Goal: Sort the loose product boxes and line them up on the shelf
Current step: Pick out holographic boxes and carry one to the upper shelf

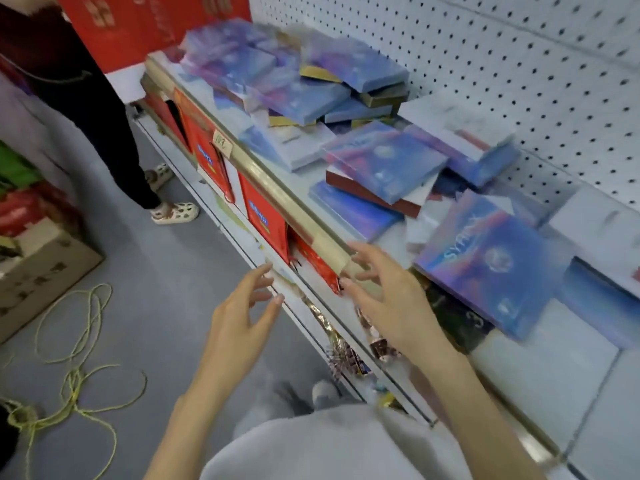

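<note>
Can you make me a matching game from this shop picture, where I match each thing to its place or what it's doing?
1. big blue-purple flat box
2. red cardboard boxes
3. yellow-green rope
4. left hand and right hand

A. loose on the grey floor
B. open, holding nothing
C. on top of the white shelf
D. standing under that shelf top

Pairs: 1-C, 2-D, 3-A, 4-B

Lighting is bright, even and diffuse, with only soft, faint shadows; motion blur smears the blue boxes on the shelf and streaks the holes of the pegboard, and wide-angle distortion curves straight lines toward the frame edges.
</note>
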The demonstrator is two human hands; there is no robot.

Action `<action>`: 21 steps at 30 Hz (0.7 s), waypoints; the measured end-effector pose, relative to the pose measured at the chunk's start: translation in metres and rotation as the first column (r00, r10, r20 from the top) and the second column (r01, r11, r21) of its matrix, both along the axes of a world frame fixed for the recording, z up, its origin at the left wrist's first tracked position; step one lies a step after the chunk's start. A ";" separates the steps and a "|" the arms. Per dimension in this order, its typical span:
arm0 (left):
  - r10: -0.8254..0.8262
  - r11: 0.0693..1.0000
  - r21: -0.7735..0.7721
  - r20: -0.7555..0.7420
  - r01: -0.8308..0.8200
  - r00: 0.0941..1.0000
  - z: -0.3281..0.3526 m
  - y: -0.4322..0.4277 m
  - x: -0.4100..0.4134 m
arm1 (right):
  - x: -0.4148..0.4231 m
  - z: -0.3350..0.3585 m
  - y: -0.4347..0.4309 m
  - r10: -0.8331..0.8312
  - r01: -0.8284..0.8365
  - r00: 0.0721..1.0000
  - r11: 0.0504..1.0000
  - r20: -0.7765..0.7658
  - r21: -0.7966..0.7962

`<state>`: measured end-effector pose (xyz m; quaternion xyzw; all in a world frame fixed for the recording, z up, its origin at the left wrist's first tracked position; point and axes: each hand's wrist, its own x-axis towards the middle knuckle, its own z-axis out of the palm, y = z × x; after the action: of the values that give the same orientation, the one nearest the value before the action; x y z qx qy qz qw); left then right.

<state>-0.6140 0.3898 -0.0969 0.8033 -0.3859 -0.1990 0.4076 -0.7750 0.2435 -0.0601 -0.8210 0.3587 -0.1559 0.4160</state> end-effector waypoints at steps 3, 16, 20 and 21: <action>0.022 0.999 -0.042 -0.033 -0.023 0.999 0.012 -0.037 0.054 | 0.053 0.014 -0.037 -0.032 0.031 0.998 0.999 0.051 0.007; -0.155 0.979 -0.085 0.294 0.188 0.943 0.016 -0.239 0.399 | 0.358 0.006 -0.173 -0.371 0.397 0.905 0.913 0.211 -0.099; -0.229 0.967 -0.012 0.382 0.253 0.895 0.033 -0.275 0.476 | 0.431 0.012 -0.194 -0.461 0.479 0.862 0.877 0.212 -0.041; -0.238 0.967 -0.002 0.365 0.257 0.900 0.036 -0.286 0.495 | 0.450 0.015 -0.200 -0.468 0.477 0.869 0.878 0.164 -0.024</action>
<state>-0.1187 0.1038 -0.0611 0.7602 -0.5580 -0.0880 0.3210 -0.3246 0.0436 -0.0452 -0.7067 0.5103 -0.3268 0.3650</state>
